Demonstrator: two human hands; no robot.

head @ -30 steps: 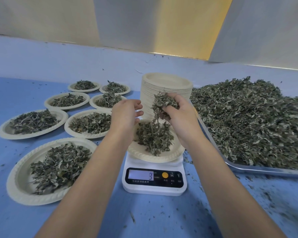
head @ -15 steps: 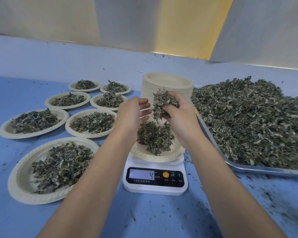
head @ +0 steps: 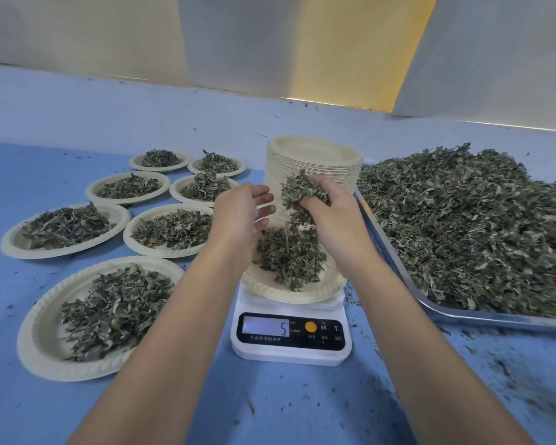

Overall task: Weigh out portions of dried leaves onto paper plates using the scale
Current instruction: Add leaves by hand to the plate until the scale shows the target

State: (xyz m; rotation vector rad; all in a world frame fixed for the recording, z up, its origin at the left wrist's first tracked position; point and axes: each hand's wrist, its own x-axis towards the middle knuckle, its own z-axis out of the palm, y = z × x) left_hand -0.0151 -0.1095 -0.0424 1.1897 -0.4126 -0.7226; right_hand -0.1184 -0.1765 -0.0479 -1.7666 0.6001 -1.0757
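Observation:
A white digital scale (head: 291,337) stands at the centre front, its display reading 5. On it sits a paper plate (head: 270,289) with a small heap of dried leaves (head: 289,255). My right hand (head: 334,216) hovers above the plate and grips a handful of dried leaves (head: 300,191), some trickling down. My left hand (head: 241,210) is held beside it, empty, fingers loosely spread toward the handful. A metal tray (head: 482,316) at the right holds a large pile of dried leaves (head: 469,226).
A tall stack of empty paper plates (head: 315,162) stands behind the scale. Several filled paper plates lie at the left, the nearest one (head: 42,342) by my left forearm. Leaf crumbs dot the blue table (head: 302,406). A pale wall runs along the back.
The scale reading rose from 3 to 4 to 5 as leaves fell from my right hand onto the plate. My left hand's fingers opened a little; both hands stayed above the plate.

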